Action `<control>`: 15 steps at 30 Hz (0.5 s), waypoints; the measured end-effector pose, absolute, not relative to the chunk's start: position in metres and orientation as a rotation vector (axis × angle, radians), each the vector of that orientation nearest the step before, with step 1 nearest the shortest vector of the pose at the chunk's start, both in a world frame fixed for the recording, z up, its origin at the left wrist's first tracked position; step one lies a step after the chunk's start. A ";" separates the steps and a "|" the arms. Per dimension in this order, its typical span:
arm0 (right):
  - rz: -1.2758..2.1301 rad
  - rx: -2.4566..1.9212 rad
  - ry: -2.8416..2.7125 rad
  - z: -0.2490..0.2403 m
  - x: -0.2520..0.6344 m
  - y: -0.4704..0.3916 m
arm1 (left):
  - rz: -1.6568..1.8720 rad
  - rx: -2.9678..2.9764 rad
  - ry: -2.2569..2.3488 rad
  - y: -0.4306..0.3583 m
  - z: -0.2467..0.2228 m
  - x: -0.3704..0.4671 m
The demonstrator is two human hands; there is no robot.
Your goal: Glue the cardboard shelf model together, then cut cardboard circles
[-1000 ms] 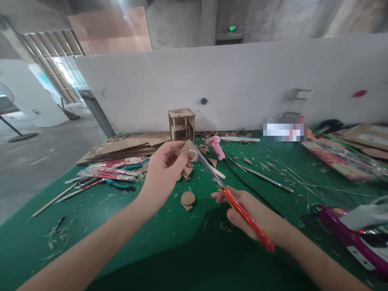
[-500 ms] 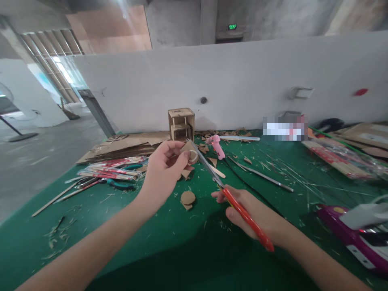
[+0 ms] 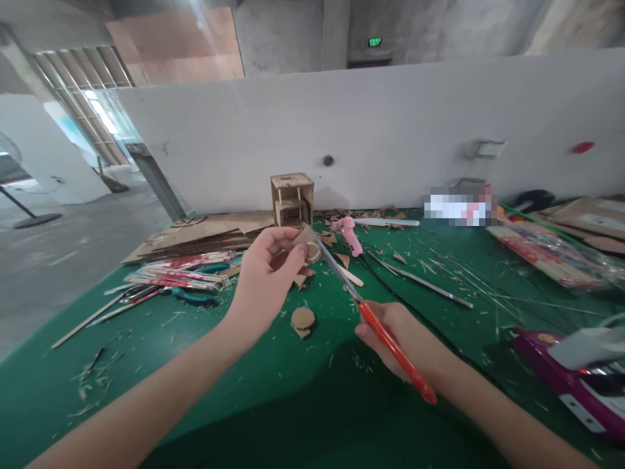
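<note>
Pinched between the thumb and fingers of my left hand point(image 3: 268, 270) is a small piece of cardboard point(image 3: 304, 237). A pale ring point(image 3: 313, 251) lies against its face by my thumb. My right hand point(image 3: 398, 335) is closed around the red-handled scissors point(image 3: 390, 344), whose blades point up and left and lie along the cardboard's right edge. Their far tips are beside the piece; whether they bite into it I cannot tell. Below, on the green table, a round cardboard disc point(image 3: 303, 318) rests on another cardboard scrap.
A small cardboard box with shelves point(image 3: 291, 198) stands against the wall. Right of it lies a pink glue gun point(image 3: 349, 236) with a black cord. Flat cardboard point(image 3: 215, 228), packaged sticks point(image 3: 180, 273) and pliers point(image 3: 193, 298) are at left. A purple power strip point(image 3: 551, 371) sits at right.
My right hand's fingers have drawn in around the scissors, and the handles have closed slightly. My left hand and the cardboard have shifted a little to the right.
</note>
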State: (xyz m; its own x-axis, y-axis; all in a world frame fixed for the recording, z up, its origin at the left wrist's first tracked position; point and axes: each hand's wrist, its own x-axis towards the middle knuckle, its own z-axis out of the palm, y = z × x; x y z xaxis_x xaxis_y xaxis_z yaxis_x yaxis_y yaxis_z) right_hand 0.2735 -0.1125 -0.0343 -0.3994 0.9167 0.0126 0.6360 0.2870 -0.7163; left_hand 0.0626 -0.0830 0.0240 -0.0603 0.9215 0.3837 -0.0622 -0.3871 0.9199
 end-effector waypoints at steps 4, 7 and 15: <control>0.862 -1.393 -2.080 -0.035 0.271 -0.113 | 1.474 1.195 0.856 -0.084 0.023 0.064; 0.877 -1.396 -2.033 -0.035 0.271 -0.114 | 1.353 1.095 0.813 -0.084 0.024 0.066; 0.739 -1.532 -2.063 -0.031 0.267 -0.113 | 1.329 1.059 0.808 -0.081 0.022 0.069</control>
